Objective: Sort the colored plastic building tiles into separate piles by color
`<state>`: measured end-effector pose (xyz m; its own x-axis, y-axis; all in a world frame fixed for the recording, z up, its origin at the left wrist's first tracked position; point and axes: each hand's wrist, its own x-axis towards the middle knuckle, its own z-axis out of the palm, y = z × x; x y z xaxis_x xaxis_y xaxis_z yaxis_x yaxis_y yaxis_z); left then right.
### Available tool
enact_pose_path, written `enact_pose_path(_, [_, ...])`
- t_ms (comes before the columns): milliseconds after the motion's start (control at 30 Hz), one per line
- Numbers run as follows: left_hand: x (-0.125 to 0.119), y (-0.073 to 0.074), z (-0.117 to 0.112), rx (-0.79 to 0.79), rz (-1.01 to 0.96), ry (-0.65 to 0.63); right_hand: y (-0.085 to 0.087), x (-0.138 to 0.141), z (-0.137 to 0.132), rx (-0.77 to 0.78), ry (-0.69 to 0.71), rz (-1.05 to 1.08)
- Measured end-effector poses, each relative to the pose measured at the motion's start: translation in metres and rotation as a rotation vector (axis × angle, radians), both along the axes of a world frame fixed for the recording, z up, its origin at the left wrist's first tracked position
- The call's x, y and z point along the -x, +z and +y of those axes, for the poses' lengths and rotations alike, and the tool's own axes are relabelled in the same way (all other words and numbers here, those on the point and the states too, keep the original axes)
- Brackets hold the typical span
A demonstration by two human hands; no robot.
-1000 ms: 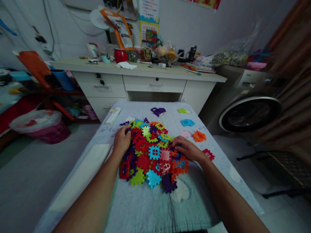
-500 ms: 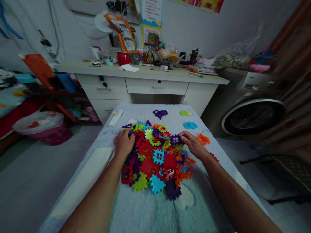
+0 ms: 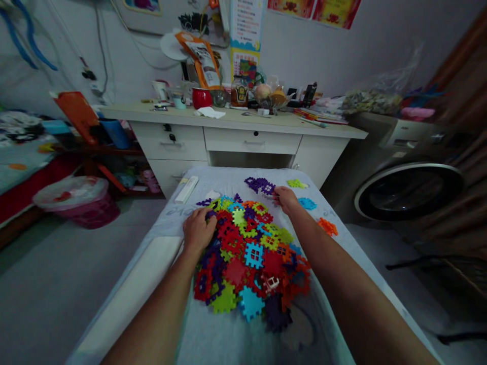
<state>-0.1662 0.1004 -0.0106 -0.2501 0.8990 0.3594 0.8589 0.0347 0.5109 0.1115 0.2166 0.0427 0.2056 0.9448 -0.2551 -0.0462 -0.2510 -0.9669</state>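
A heap of coloured plastic interlocking tiles [image 3: 249, 253] lies on a pale cloth-covered table [image 3: 236, 339]. My left hand [image 3: 198, 230] rests on the heap's left edge with fingers curled onto the tiles. My right hand [image 3: 286, 198] reaches to the far side and pinches a purple tile [image 3: 268, 188] right beside the small purple pile [image 3: 255, 184]. Separate small piles lie nearby: yellow-green [image 3: 297, 183], blue [image 3: 307, 204] and orange [image 3: 327, 226].
A white flat bar [image 3: 186, 189] lies at the table's far left corner. Beyond stands a cluttered white desk [image 3: 243, 133] with drawers. A washing machine [image 3: 409, 177] is at the right, a pink bin [image 3: 78, 200] on the floor at the left.
My right hand lifted a purple tile off the heap and carried it away to the purple pile at the far side. My left hand stayed on the heap. The camera tilted upward slightly.
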Motion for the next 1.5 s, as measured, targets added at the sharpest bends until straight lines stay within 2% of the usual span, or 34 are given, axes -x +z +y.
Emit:
enact_pose_path(167, [0.0, -0.001, 0.0, -0.023, 0.002, 0.011, -0.01, 0.014, 0.028, 0.038, -0.063, 0.005])
enact_pose_path(300, [-0.002, 0.002, -0.003, -0.011, 0.001, 0.016, -0.013, 0.021, 0.039, 0.055, -0.064, 0.021])
enact_pose_path(467, [-0.003, 0.004, -0.005, -0.005, -0.005, 0.011, -0.012, 0.017, 0.036, 0.057, -0.042, 0.026])
enact_pose_path(600, [-0.003, 0.004, -0.004, 0.008, -0.006, 0.015, -0.009, 0.005, 0.02, 0.045, 0.01, 0.012])
enact_pose_path(667, [-0.003, 0.004, -0.003, 0.01, -0.009, 0.015, -0.01, -0.002, 0.007, 0.024, 0.091, -0.009])
enact_pose_path(733, [-0.002, 0.003, -0.003, 0.013, -0.01, 0.013, -0.012, -0.008, -0.005, -0.027, 0.224, -0.116])
enact_pose_path(867, [-0.002, 0.002, -0.002, 0.011, -0.002, 0.002, -0.017, -0.01, -0.025, -0.162, 0.482, -0.544])
enact_pose_path(967, [-0.001, 0.002, -0.003, 0.012, -0.001, -0.002, -0.019, -0.007, -0.034, -0.25, 0.604, -0.751])
enact_pose_path(1067, [-0.002, 0.003, -0.003, 0.011, -0.003, 0.0, -0.019, -0.004, -0.04, -0.313, 0.676, -0.851])
enact_pose_path(1233, [-0.002, 0.004, -0.004, 0.019, 0.009, 0.01, -0.016, -0.003, -0.045, -0.369, 0.671, -0.924])
enact_pose_path(1333, [-0.003, 0.004, -0.004, 0.028, 0.013, 0.006, -0.015, -0.005, -0.046, -0.35, 0.663, -0.93])
enact_pose_path(1500, [-0.002, 0.002, -0.004, 0.014, 0.016, 0.004, -0.016, -0.018, -0.036, -0.359, 0.563, -0.906])
